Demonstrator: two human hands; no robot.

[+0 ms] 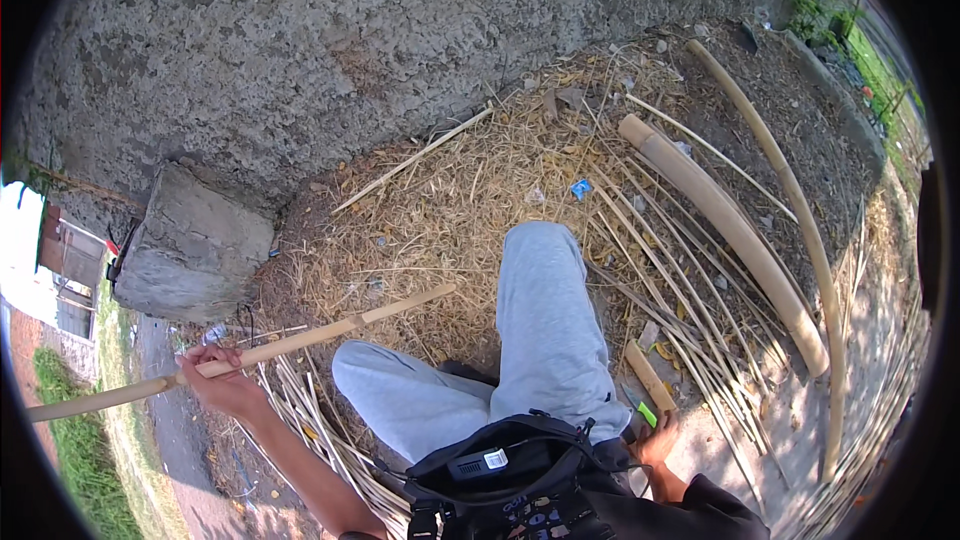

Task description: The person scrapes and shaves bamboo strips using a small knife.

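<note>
My left hand [215, 380] is closed round a long bamboo strip [305, 338], which slants from the far left edge up to the middle of the ground, in front of my bent knee. Low at the right, beside my hip, my right hand [657, 448] grips a knife with a bright green handle [648, 415]. Its blade points up and left, close to my trouser leg. A short bamboo piece [650, 377] lies just beyond that hand. Part of the right hand's fingers is hidden by the angle.
Thick bamboo poles [735, 202] and thin bamboo strips [690, 325] lie on the right. More strips [320, 430] are piled by my left leg. A rough wall [400, 30] rises ahead, with a concrete block [195, 245] at its left. Straw and shavings [440, 210] cover the ground.
</note>
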